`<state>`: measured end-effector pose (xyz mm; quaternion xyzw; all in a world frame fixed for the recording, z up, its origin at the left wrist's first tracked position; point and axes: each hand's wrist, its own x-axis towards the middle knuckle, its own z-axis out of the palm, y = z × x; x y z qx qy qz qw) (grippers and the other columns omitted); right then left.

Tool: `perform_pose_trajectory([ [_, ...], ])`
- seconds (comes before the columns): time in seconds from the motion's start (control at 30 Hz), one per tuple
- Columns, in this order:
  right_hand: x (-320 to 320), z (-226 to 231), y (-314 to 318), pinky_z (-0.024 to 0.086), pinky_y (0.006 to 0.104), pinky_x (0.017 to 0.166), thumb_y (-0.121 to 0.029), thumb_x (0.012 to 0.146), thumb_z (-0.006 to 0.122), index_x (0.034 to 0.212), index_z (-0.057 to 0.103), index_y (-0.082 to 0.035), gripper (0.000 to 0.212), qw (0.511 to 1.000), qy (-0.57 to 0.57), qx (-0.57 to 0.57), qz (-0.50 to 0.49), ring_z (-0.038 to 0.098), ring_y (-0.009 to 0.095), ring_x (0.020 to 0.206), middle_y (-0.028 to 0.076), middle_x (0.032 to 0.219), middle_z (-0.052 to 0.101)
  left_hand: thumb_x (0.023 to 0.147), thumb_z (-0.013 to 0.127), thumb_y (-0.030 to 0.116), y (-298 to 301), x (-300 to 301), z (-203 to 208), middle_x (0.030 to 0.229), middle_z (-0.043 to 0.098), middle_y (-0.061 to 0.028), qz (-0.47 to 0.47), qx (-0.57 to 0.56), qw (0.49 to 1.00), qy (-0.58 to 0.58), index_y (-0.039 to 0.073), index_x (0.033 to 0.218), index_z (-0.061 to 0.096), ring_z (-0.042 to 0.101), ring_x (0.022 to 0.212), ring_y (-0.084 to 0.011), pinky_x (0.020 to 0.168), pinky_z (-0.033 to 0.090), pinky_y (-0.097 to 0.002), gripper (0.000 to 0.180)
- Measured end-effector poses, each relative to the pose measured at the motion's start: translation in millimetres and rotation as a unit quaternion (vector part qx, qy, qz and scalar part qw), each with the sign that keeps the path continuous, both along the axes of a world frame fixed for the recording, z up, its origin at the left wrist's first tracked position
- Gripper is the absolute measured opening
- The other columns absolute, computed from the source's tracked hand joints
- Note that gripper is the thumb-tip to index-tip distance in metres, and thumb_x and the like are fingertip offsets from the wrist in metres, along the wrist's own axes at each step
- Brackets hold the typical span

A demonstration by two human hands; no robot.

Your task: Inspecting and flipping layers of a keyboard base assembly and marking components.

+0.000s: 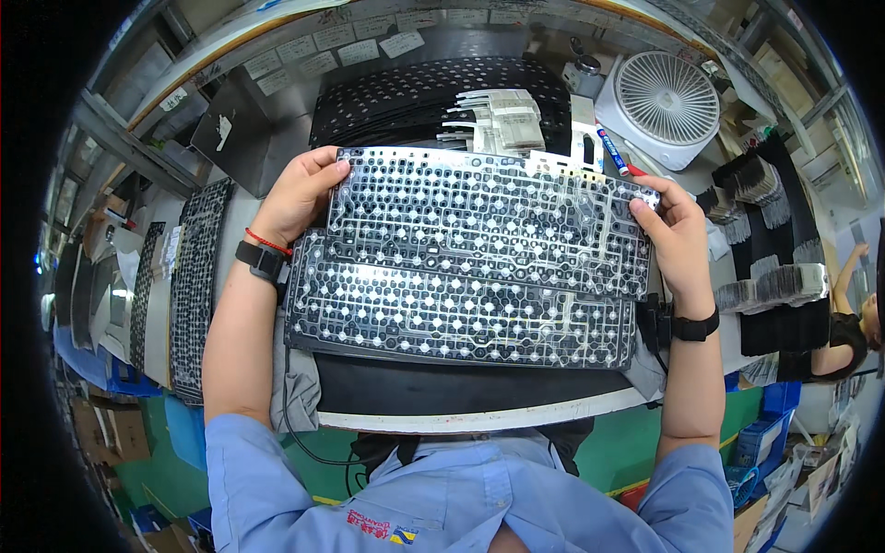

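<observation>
A clear keyboard membrane sheet (489,217) with white dots and traces is held flat above the bench. My left hand (297,195) grips its left edge and my right hand (678,235) grips its right edge. Just under it lies a black keyboard plate (442,313) covered with a similar dotted sheet, resting on a dark mat (461,385). The held sheet overlaps the upper part of that plate. Both wrists wear black bands.
A stack of black perforated plates (406,97) and white folded parts (502,120) sit behind. A white fan (666,100) stands at the back right, a marker (610,152) beside it. More black plates (194,286) lie left; stacks of dark parts (770,221) right. Another person (843,332) is far right.
</observation>
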<state>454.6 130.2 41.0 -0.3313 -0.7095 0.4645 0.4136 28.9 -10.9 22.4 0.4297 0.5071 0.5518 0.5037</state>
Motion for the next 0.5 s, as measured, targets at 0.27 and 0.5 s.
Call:
perform_pose_trajectory([
  [0.27,-1.6,0.6,-0.3,0.044,0.0185,0.072,-0.005,0.088,0.064,0.116,0.058,0.002,0.029,0.999,0.022,-0.025,0.026,0.056,0.005,0.083,0.003,0.102,0.062,0.095,0.056,0.017,0.5,-9.0,-2.5,0.102,0.066,-0.004,-0.002,0.021,1.0,-0.01,0.002,0.113,0.059,0.062,0.085,-0.0083,0.08,0.05,-0.0245,0.023],
  [0.5,0.7,-0.6,-1.6,0.044,0.0238,0.084,-0.005,0.086,0.066,0.113,0.06,0.001,0.029,0.997,0.022,0.061,0.029,0.057,0.011,0.094,0.006,0.109,0.061,0.09,0.058,0.012,-8.7,17.2,54.2,0.123,0.058,-0.0111,0.015,0.097,0.955,0.279,0.002,0.129,0.05,0.055,0.113,-0.0183,0.101,0.04,-0.0321,0.041],
])
